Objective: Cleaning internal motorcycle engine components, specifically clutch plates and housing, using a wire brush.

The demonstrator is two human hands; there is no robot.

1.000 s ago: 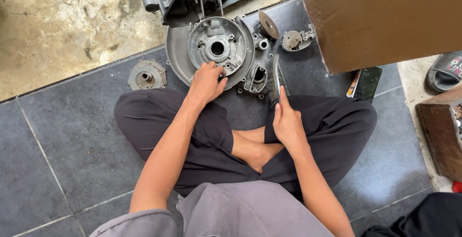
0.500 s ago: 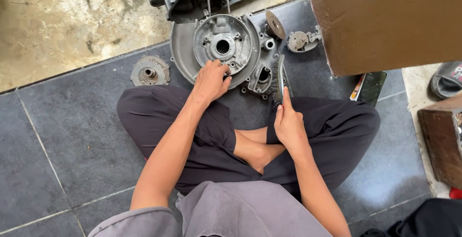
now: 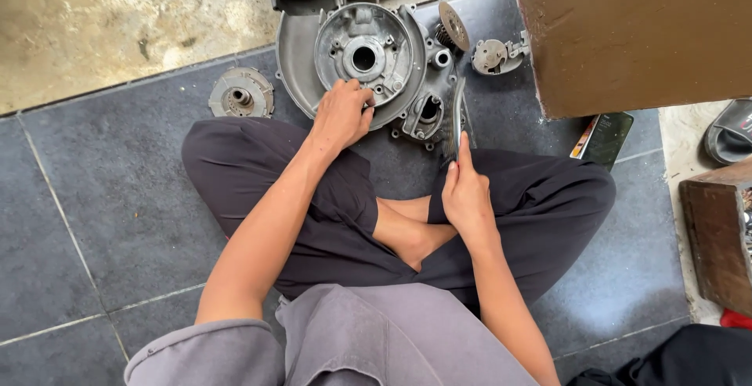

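Engine cover (image 3: 356, 61), a round grey metal casting with a central hole, lying flat on the dark tiled floor (image 3: 94, 221) near its far edge, where tile meets bare concrete (image 3: 117, 25). The left hand (image 3: 341, 113) rests on the cover's near rim, fingers (image 3: 362, 108) curled over the edge and pressing it down. The right hand (image 3: 465, 190) is closed around the handle of a slim metal tool (image 3: 457, 119), forefinger laid along the shaft, its tip close to the cover's right side; whether it touches cannot be told. Step in hand, as judged: steadying the cover while the tool is set against it. The next move calls for a firm left-hand hold and a precisely placed tip. A small round part (image 3: 241, 94) lies to the left, two more parts (image 3: 492, 54) to the right, beside a brown box (image 3: 634, 33).
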